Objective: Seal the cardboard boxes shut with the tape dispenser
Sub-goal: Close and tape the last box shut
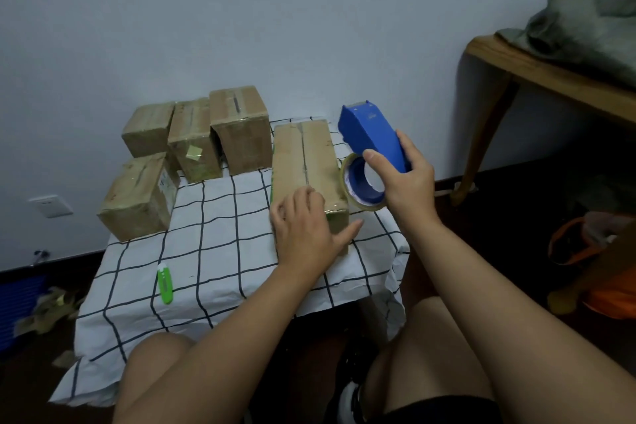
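Box (304, 162) pinned flat under left hand (303, 231) for steadiness — tape dispenser (370, 138) gripped aloft in right hand (404, 179), ready.

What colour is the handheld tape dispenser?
Blue; the plastic tape dispenser, gripped by the right hand, shows clearly in the head view.

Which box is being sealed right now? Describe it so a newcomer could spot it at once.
Find the low table under the white grid-patterned cloth. Four boxes crowd its back left; the long box lies apart to their right. It alone has the left hand resting on its near end, beside the blue tape dispenser the right hand holds.
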A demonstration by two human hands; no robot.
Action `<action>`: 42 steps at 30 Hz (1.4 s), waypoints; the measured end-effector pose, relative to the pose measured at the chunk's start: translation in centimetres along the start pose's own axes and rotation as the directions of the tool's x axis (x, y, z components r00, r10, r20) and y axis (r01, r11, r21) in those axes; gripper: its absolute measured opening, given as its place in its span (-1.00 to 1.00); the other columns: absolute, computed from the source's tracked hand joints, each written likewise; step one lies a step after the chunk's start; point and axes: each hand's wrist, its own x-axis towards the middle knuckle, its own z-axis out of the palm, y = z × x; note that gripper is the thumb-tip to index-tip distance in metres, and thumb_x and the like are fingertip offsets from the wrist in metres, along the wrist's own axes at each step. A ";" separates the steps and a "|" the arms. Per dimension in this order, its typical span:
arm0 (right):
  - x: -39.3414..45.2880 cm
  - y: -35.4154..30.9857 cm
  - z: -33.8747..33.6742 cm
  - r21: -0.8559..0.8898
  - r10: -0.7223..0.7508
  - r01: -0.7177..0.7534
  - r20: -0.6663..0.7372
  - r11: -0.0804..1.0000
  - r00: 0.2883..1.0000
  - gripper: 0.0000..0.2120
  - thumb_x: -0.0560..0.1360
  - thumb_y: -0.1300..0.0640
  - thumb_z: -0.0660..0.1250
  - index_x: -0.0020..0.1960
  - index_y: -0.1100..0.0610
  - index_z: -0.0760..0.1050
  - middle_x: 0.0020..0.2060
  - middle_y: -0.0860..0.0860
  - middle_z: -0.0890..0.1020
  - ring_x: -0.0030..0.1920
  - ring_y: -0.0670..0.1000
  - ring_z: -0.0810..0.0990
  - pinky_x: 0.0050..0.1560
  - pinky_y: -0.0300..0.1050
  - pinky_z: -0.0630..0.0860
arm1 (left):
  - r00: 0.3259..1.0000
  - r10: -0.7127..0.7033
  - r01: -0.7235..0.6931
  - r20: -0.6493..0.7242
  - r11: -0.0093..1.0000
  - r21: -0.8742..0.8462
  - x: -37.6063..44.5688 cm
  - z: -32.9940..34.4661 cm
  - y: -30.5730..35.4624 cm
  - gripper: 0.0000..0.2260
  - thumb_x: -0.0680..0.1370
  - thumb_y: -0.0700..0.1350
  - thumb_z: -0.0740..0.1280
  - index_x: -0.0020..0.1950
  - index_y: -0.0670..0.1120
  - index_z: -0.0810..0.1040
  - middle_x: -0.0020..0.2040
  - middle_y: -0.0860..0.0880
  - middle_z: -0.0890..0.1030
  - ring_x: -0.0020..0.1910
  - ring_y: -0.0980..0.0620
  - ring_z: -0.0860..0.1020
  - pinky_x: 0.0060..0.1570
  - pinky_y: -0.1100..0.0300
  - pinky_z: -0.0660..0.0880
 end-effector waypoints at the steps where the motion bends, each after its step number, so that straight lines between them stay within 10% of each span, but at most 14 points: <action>1: -0.1 0.1 -0.6 0.012 0.009 -0.008 -0.024 1.000 1.000 -0.22 0.31 -0.24 0.52 0.45 0.02 0.45 0.28 -0.06 0.58 0.23 -0.06 0.58 0.20 -0.14 0.58 | 0.998 -0.028 0.026 0.050 0.999 0.035 0.3 0.0 0.6 -0.26 0.37 0.52 0.13 0.15 -0.10 0.49 0.23 -0.10 0.50 0.21 -0.14 0.44 0.29 -0.16 0.25; 4: -0.4 0.4 -1.8 0.029 0.016 -0.014 -0.056 0.999 0.998 -0.27 0.32 -0.23 0.52 0.41 0.00 0.48 0.20 -0.10 0.60 0.17 -0.09 0.60 0.09 -0.16 0.61 | 0.971 -0.081 0.047 0.226 0.988 0.150 1.1 0.3 1.9 -0.10 0.39 0.54 -0.04 0.49 -0.07 0.27 0.49 -0.09 0.30 0.45 -0.12 0.25 0.44 -0.19 0.05; 11: -0.4 -0.9 -2.3 0.043 0.007 -0.004 -0.051 0.999 0.999 -0.68 0.36 -0.18 0.52 0.07 -0.38 0.56 -0.03 -0.32 0.63 0.01 -0.21 0.62 -0.08 -0.33 0.54 | 0.963 -0.015 -0.021 0.270 0.992 0.128 1.1 0.2 1.0 -0.47 0.56 0.15 0.14 0.48 -0.04 0.31 0.52 -0.09 0.27 0.48 -0.13 0.19 0.44 -0.16 -0.10; 20: 0.6 -1.8 -0.4 0.105 -0.013 0.016 -0.024 0.994 1.000 -0.26 0.33 -0.22 0.51 0.44 0.02 0.46 0.21 -0.08 0.59 0.12 -0.16 0.60 -0.03 -0.35 0.55 | 0.905 0.115 -0.158 0.409 0.985 0.073 1.2 -5.1 -6.9 -0.53 0.56 -0.08 0.14 0.49 -0.07 0.31 0.54 -0.02 0.26 0.53 0.01 0.15 0.48 0.01 -0.01; 26: 0.9 -2.3 0.5 0.103 -0.029 0.027 0.011 0.994 1.000 -0.21 0.30 -0.24 0.52 0.45 0.01 0.45 0.22 -0.11 0.58 0.11 -0.21 0.59 -0.06 -0.40 0.53 | 0.909 -0.067 -0.046 0.411 0.965 0.259 1.7 -7.2 -11.8 -0.46 0.50 -0.14 0.32 0.47 0.07 0.32 0.47 -0.09 0.27 0.39 -0.14 0.22 0.30 -0.01 0.29; 31: 1.7 -2.3 1.1 0.094 -0.044 0.043 0.015 0.995 0.999 -0.20 0.29 -0.25 0.51 0.45 0.03 0.45 0.24 -0.05 0.57 0.15 -0.11 0.59 -0.07 -0.39 0.53 | 0.947 -0.185 0.136 0.262 0.971 0.194 1.2 -5.8 -11.1 -0.73 0.58 0.11 0.25 0.23 0.05 0.50 0.23 -0.07 0.41 0.16 -0.14 0.30 -0.05 0.05 0.43; 35: 1.9 -1.9 2.0 0.068 -0.052 0.050 0.033 0.996 0.998 -0.19 0.29 -0.27 0.50 0.46 0.03 0.44 0.24 -0.06 0.57 0.14 -0.12 0.59 -0.07 -0.36 0.54 | 0.972 -0.124 0.047 0.198 0.934 0.354 1.9 -4.5 -9.0 -0.55 0.54 0.30 0.19 0.14 -0.06 0.49 0.25 -0.10 0.45 0.23 -0.17 0.34 0.20 -0.05 0.31; 42: 2.7 -2.2 1.9 0.060 -0.057 0.058 -0.014 0.997 0.998 -0.23 0.29 -0.24 0.52 0.43 0.01 0.46 0.21 -0.15 0.58 0.08 -0.29 0.58 -0.07 -0.44 0.51 | 0.920 0.058 -0.117 0.389 0.985 0.128 5.8 -0.3 -3.4 -0.25 0.53 0.33 0.21 0.57 -0.04 0.07 0.60 -0.12 0.04 0.57 -0.12 0.00 0.51 -0.03 -0.07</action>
